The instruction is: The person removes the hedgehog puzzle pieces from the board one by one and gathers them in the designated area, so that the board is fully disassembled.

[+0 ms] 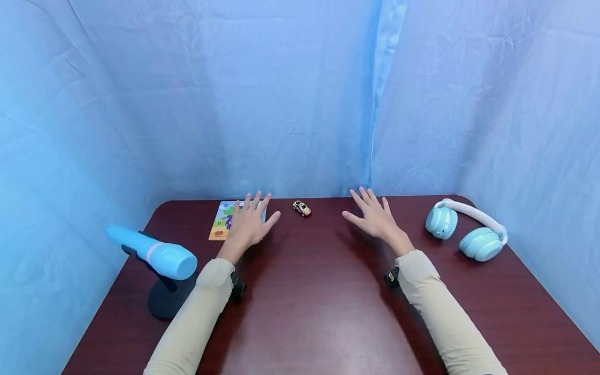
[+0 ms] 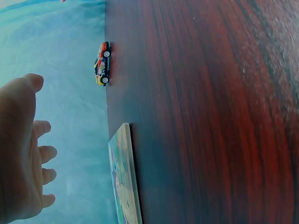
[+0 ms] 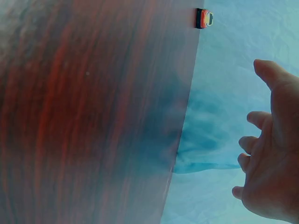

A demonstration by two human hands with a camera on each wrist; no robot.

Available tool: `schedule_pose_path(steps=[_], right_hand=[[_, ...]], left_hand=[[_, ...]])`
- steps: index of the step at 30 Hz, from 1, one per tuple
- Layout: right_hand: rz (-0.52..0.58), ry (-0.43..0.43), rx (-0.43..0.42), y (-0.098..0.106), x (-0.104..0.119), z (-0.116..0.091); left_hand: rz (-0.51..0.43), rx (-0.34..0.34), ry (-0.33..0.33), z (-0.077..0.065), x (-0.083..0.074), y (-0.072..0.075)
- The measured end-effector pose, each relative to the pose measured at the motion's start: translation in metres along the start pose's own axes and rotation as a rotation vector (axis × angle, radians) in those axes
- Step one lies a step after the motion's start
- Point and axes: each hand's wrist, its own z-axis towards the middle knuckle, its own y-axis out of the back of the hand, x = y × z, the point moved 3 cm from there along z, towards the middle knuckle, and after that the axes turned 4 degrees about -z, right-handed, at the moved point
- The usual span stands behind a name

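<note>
Toy car (image 1: pixel 302 209) and picture board (image 1: pixel 217 229) lie by the far edge of the tabletop (image 1: pixel 319 291), the car near that edge's middle, the board towards the far left corner. The left hand (image 1: pixel 248 226) and right hand (image 1: pixel 377 221) have fingers spread and hold nothing, so the step looks like a reach or a pause, with no grasp made. Taking up either thing would call for lowering a hand and curling its fingers, the car needing a finer pinch. The head view alone shows the headphones (image 1: pixel 483 244) near the far right corner and the blue microphone (image 1: pixel 171 259) by the left edge. There the left hand covers part of the board; the left wrist view shows them apart and reveals the board's thick side.
</note>
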Motion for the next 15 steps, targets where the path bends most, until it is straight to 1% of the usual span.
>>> schedule_pose_path(steps=[5,8,12,15], right_hand=[[-0.014,0.004,-0.003,0.003,0.001,0.004],[-0.007,0.012,-0.011,0.003,0.006,0.006],[-0.001,0.035,-0.017,0.001,0.02,0.013],[0.001,0.06,-0.019,-0.003,0.037,0.02]], left_hand=[[0.015,-0.002,0.004,0.002,0.005,0.004],[0.011,-0.017,0.019,0.001,0.012,0.009],[-0.032,-0.055,0.043,-0.005,0.025,0.019],[-0.082,-0.08,0.069,-0.011,0.037,0.026]])
